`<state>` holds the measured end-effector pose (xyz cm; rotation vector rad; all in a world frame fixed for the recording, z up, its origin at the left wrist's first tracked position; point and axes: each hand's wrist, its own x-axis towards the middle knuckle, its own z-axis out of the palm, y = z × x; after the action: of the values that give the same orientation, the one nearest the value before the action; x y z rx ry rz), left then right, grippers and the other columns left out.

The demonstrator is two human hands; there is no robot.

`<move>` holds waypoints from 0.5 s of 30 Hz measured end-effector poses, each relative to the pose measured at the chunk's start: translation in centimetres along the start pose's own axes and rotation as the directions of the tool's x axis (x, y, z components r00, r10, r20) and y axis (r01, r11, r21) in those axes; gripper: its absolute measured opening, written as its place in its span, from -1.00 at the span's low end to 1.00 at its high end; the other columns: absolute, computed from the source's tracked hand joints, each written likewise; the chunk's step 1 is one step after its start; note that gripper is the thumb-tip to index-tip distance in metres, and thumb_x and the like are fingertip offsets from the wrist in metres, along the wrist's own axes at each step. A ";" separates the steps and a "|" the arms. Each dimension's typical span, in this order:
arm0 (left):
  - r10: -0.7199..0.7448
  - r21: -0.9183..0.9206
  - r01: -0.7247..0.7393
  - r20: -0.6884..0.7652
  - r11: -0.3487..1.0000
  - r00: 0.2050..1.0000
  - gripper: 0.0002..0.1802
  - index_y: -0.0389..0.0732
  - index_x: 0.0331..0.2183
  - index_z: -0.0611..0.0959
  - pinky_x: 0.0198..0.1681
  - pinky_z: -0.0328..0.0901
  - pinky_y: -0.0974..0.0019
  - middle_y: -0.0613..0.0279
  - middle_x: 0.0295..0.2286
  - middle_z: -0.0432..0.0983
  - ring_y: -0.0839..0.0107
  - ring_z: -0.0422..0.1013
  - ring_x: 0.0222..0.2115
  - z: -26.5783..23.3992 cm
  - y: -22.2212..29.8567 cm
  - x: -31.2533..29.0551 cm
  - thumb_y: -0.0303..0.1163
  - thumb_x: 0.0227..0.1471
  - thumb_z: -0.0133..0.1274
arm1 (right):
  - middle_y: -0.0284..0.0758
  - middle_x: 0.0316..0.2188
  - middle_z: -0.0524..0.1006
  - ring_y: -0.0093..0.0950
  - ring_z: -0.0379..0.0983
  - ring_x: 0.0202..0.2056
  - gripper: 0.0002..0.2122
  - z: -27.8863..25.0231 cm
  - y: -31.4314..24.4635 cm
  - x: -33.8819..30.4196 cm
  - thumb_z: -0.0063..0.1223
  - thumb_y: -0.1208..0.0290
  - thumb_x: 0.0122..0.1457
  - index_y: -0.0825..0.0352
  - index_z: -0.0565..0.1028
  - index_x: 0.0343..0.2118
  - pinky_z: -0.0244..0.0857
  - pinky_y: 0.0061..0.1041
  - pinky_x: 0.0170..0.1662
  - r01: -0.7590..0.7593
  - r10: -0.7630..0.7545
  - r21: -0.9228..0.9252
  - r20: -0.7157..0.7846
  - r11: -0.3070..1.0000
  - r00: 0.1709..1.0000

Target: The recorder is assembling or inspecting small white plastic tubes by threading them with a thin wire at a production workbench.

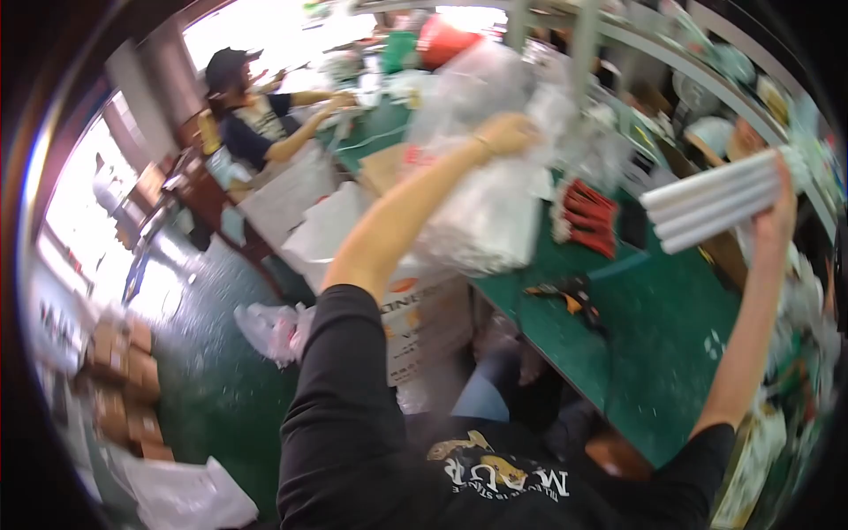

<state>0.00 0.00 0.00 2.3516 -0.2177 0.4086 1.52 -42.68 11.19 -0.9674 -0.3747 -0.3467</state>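
Observation:
My right hand is closed round several white tubes, raised above the right side of the green table. The tubes lie side by side and point left. My left arm reaches forward, and my left hand, wearing a thin band at the wrist, is curled against a large clear plastic bag. Motion blurs its fingertips. Pale contents show through the bag, which rests at the table's left edge. Between my hands lies a bundle of red-handled pieces, with a black and orange glue gun nearer me.
The green table has a dark cord hanging over its near edge. A printed carton stands below the bag. Across the table a person in a dark cap works with both hands. Cluttered shelves line the right; brown boxes stack at left.

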 end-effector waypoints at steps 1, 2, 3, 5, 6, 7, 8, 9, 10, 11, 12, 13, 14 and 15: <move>0.112 -0.112 -0.098 0.134 0.989 0.985 -0.72 -0.18 -0.38 0.62 -0.46 0.35 0.31 0.14 -0.46 0.54 0.36 0.46 -0.48 0.9 1.3 -2.1 -0.26 -0.18 0.01 | -0.29 -0.16 0.41 -0.43 0.32 -0.12 -0.56 -0.1 1.3 1.5 0.10 0.22 -0.04 0.31 0.36 -0.09 0.14 -0.44 0.02 -0.055 0.052 0.047 0.062 0.997 0.997; 0.091 -0.010 -0.091 0.241 0.996 0.966 -0.71 -0.12 -0.36 0.62 -0.41 0.34 0.25 0.13 -0.43 0.53 0.29 0.46 -0.44 1.9 2.0 -3.9 -0.24 -0.18 -0.02 | -0.30 -0.19 0.43 -0.44 0.33 -0.15 -0.57 -0.1 1.9 3.1 0.09 0.21 -0.03 0.30 0.37 -0.11 0.16 -0.44 0.00 -0.083 0.081 0.024 0.079 0.996 0.994; 0.282 0.264 -0.317 0.160 0.911 0.946 -0.69 -0.04 -0.34 0.61 -0.32 0.31 0.21 0.13 -0.40 0.52 0.21 0.45 -0.40 3.4 6.5 -2.3 -0.18 -0.19 -0.04 | -0.31 -0.23 0.44 -0.45 0.35 -0.17 -0.59 1.2 -1.0 8.3 0.08 0.20 -0.02 0.30 0.37 -0.12 0.18 -0.44 -0.03 -0.049 0.053 -0.031 0.147 0.998 0.988; 0.349 0.174 -0.420 0.329 0.891 0.877 -0.74 -0.05 -0.37 0.56 -0.33 0.26 0.14 0.08 -0.47 0.49 0.10 0.40 -0.41 2.8 7.4 -5.8 -0.17 -0.12 -0.10 | -0.33 -0.23 0.43 -0.46 0.34 -0.18 -0.60 6.0 4.0 7.8 0.09 0.21 -0.03 0.29 0.38 -0.13 0.18 -0.45 -0.04 -0.096 0.092 0.018 0.171 0.995 0.981; 0.368 0.212 -0.476 0.401 0.854 0.839 -0.75 -0.05 -0.39 0.54 -0.36 0.26 0.12 0.08 -0.50 0.48 0.09 0.40 -0.43 1.6 8.0 -7.8 -0.17 -0.10 -0.12 | -0.34 -0.24 0.43 -0.47 0.34 -0.18 -0.61 8.7 5.5 6.6 0.11 0.22 -0.04 0.27 0.39 -0.14 0.19 -0.45 -0.06 -0.092 0.085 0.036 0.165 0.995 0.983; 0.389 0.232 -0.531 0.460 0.815 0.798 -0.76 -0.06 -0.41 0.53 -0.40 0.25 0.09 0.08 -0.52 0.47 0.08 0.39 -0.45 1.6 8.9 -9.0 -0.18 -0.08 -0.15 | -0.35 -0.24 0.43 -0.48 0.34 -0.19 -0.62 10.7 6.2 6.1 0.12 0.23 -0.04 0.26 0.40 -0.15 0.19 -0.46 -0.07 -0.083 0.076 0.036 0.167 0.996 0.983; 0.383 0.271 -0.547 0.477 0.792 0.791 -0.74 -0.03 -0.38 0.53 -0.36 0.25 0.10 0.09 -0.51 0.47 0.08 0.39 -0.42 1.8 8.9 -10.4 -0.15 -0.08 -0.15 | -0.37 -0.24 0.43 -0.49 0.34 -0.19 -0.63 12.8 7.1 5.4 0.13 0.23 -0.05 0.24 0.41 -0.17 0.19 -0.46 -0.08 -0.079 0.071 0.041 0.174 0.996 0.982; 0.380 0.309 -0.569 0.498 0.762 0.780 -0.72 -0.01 -0.36 0.53 -0.33 0.25 0.10 0.09 -0.49 0.47 0.08 0.39 -0.38 1.9 8.8 -11.2 -0.11 -0.09 -0.15 | -0.38 -0.24 0.43 -0.50 0.34 -0.20 -0.64 14.8 8.0 4.8 0.14 0.24 -0.05 0.23 0.42 -0.18 0.20 -0.47 -0.10 -0.068 0.058 0.048 0.177 0.997 0.983; 0.365 0.322 -0.568 0.512 0.758 0.777 -0.68 -0.01 -0.32 0.51 -0.32 0.24 0.08 0.05 -0.48 0.47 0.04 0.38 -0.38 2.0 8.7 -11.6 -0.06 -0.04 -0.18 | -0.40 -0.29 0.44 -0.51 0.34 -0.23 -0.65 16.1 10.1 4.3 0.19 0.29 -0.09 0.25 0.43 -0.21 0.21 -0.48 -0.12 -0.124 0.108 0.074 0.185 0.990 0.977; 0.349 0.331 -0.553 0.509 0.765 0.787 -0.68 -0.01 -0.32 0.51 -0.32 0.24 0.08 0.05 -0.48 0.47 0.04 0.38 -0.38 1.7 8.4 -11.8 -0.06 -0.04 -0.18 | -0.40 -0.29 0.44 -0.51 0.34 -0.23 -0.65 17.6 12.0 3.4 0.19 0.29 -0.09 0.25 0.43 -0.21 0.21 -0.48 -0.12 -0.138 0.120 0.081 0.196 0.987 0.973; 0.323 0.300 -0.513 0.504 0.804 0.801 -0.62 -0.02 -0.29 0.50 -0.31 0.24 0.06 0.02 -0.47 0.47 0.02 0.38 -0.38 1.8 8.9 -11.6 0.00 -0.04 -0.18 | -0.40 -0.31 0.44 -0.50 0.36 -0.25 -0.64 18.3 13.1 2.4 0.21 0.32 -0.11 0.28 0.43 -0.22 0.23 -0.48 -0.14 -0.185 0.169 0.074 0.188 0.980 0.968; 0.296 0.265 -0.475 0.509 0.839 0.808 -0.56 -0.04 -0.27 0.49 -0.30 0.24 0.05 0.00 -0.47 0.47 0.00 0.38 -0.37 1.9 9.0 -11.6 0.07 -0.05 -0.18 | -0.39 -0.34 0.44 -0.50 0.38 -0.28 -0.63 18.7 14.5 1.7 0.23 0.35 -0.13 0.31 0.42 -0.23 0.25 -0.48 -0.16 -0.231 0.217 0.071 0.169 0.970 0.961; 0.320 0.226 -0.498 0.535 0.837 0.782 -0.47 -0.05 -0.21 0.46 -0.28 0.23 0.05 -0.02 -0.42 0.47 0.00 0.38 -0.35 1.9 9.0 -11.1 0.13 -0.09 -0.15 | -0.40 -0.33 0.44 -0.51 0.37 -0.28 -0.64 18.4 15.5 2.0 0.21 0.33 -0.12 0.31 0.43 -0.22 0.25 -0.49 -0.17 -0.207 0.191 0.060 0.208 0.976 0.959; 0.356 0.171 -0.526 0.563 0.833 0.746 -0.38 -0.06 -0.15 0.43 -0.26 0.23 0.05 -0.04 -0.38 0.46 -0.01 0.37 -0.32 1.9 8.8 -10.6 0.20 -0.13 -0.13 | -0.41 -0.32 0.44 -0.52 0.36 -0.29 -0.64 17.9 16.4 2.4 0.19 0.31 -0.11 0.30 0.44 -0.22 0.24 -0.51 -0.17 -0.179 0.165 0.037 0.237 0.983 0.957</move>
<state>-11.85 -7.27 0.60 2.6820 -1.0682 0.0177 8.21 -19.29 9.57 -0.9790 -0.5080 -0.0622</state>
